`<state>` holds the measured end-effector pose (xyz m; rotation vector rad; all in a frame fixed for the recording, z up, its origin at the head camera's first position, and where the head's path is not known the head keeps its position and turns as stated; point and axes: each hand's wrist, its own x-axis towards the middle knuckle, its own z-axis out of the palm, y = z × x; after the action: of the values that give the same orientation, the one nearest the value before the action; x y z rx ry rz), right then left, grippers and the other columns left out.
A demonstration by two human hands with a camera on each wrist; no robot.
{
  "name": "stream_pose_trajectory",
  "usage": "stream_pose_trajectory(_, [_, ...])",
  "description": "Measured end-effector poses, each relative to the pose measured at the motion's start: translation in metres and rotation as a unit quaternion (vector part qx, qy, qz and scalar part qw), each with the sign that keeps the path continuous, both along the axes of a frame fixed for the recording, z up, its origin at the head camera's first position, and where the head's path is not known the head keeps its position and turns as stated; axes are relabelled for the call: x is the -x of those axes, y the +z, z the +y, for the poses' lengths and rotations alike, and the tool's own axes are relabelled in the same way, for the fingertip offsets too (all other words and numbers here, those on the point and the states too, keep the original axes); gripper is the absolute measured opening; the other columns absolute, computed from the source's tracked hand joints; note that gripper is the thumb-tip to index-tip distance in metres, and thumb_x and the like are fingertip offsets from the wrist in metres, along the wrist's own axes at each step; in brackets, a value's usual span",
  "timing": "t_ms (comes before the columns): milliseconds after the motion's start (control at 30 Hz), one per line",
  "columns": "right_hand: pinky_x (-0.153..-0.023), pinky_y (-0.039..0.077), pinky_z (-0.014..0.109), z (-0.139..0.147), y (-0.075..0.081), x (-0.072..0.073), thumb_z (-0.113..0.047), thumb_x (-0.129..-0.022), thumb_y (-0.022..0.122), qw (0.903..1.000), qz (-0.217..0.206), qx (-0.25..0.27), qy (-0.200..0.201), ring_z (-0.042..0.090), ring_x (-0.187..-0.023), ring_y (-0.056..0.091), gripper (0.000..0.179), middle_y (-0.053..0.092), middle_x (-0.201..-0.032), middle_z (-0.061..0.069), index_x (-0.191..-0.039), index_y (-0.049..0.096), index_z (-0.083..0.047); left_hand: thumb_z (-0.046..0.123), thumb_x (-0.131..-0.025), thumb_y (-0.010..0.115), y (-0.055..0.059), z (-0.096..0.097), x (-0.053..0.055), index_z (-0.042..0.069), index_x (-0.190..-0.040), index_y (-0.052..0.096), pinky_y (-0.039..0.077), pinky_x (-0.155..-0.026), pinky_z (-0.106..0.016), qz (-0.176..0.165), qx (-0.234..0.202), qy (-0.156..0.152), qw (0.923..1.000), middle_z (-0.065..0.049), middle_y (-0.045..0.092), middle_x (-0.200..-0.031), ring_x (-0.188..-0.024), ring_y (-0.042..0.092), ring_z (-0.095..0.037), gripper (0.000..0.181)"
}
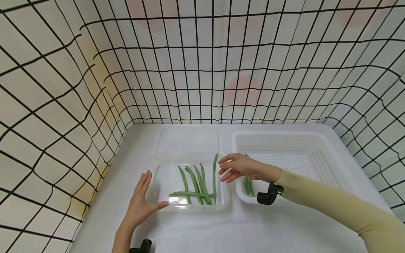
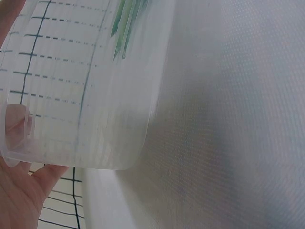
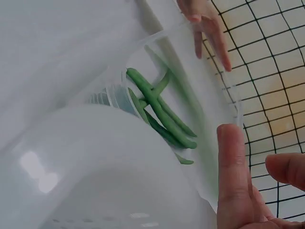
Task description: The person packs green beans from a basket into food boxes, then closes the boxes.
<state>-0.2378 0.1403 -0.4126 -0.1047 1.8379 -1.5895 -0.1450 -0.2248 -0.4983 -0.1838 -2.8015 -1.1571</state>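
Observation:
Several green beans (image 1: 193, 179) lie in a clear plastic container (image 1: 159, 181), some crossing one another; one long bean (image 1: 214, 175) leans along its right side. At the container's left my left hand (image 1: 142, 203) is spread, its thumb over the near left corner; the left wrist view shows it beside the clear wall (image 2: 109, 133). My right hand (image 1: 237, 167) hovers between the container's right rim and a white perforated basket (image 1: 284, 138), fingers loosely bent with nothing between them. In the right wrist view its index finger (image 3: 232, 176) points toward the container.
A few green beans (image 1: 248, 184) lie at the left end of the white basket, partly behind the right hand. Beyond the container lies a flat clear lid-like piece (image 1: 190, 137). Black wire grid panels (image 1: 212, 70) stand around the back and sides of the white-covered table (image 1: 202, 232).

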Motion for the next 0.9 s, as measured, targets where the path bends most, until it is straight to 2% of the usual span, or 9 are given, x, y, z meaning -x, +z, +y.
stream_pose_trajectory(267, [-0.072, 0.055, 0.039, 0.013, 0.002, 0.001, -0.013, -0.097, 0.055, 0.9997, 0.021, -0.015, -0.002, 0.029, -0.086, 0.068, 0.041, 0.059, -0.108, 0.026, -0.130, 0.045, 0.009, 0.049, -0.058, 0.087, 0.000, 0.001, 0.000, 0.020, -0.153, 0.018, 0.022, -0.098, -0.069, 0.003, -0.003, 0.003, 1.0000, -0.011, 0.017, -0.156, -0.142, 0.009, -0.033, 0.121])
stream_pose_trajectory(500, [-0.075, 0.055, 0.037, 0.048, 0.002, 0.016, -0.024, -0.095, 0.058, 0.9972, 0.031, -0.021, -0.064, 0.026, -0.086, 0.067, 0.047, 0.062, -0.103, 0.019, -0.126, 0.048, 0.010, 0.050, -0.059, 0.087, 0.001, 0.000, 0.001, 0.021, -0.154, 0.017, 0.021, -0.097, -0.071, 0.002, 0.002, 0.002, 1.0000, -0.012, 0.016, -0.156, -0.142, 0.009, -0.034, 0.121])
stream_pose_trajectory(733, [-0.082, 0.052, 0.041, 0.099, -0.023, 0.035, -0.020, -0.101, 0.044, 0.9950, -0.017, -0.046, -0.087, 0.031, -0.100, 0.064, 0.051, 0.051, -0.127, 0.029, -0.140, 0.032, 0.011, 0.051, -0.059, 0.086, 0.001, -0.001, 0.003, 0.022, -0.154, 0.016, 0.021, -0.097, -0.070, -0.005, -0.007, 0.000, 1.0000, -0.009, 0.014, -0.157, -0.142, 0.007, -0.031, 0.121])
stream_pose_trajectory(900, [-0.082, 0.052, 0.041, 0.121, -0.041, 0.037, -0.020, -0.102, 0.041, 0.9926, -0.048, -0.061, -0.093, 0.032, -0.101, 0.063, 0.053, 0.050, -0.128, 0.031, -0.141, 0.027, 0.013, 0.051, -0.059, 0.086, -0.001, -0.001, 0.001, 0.022, -0.154, 0.017, 0.020, -0.098, -0.070, -0.007, -0.013, -0.002, 0.9999, -0.009, 0.015, -0.157, -0.142, 0.008, -0.032, 0.120])
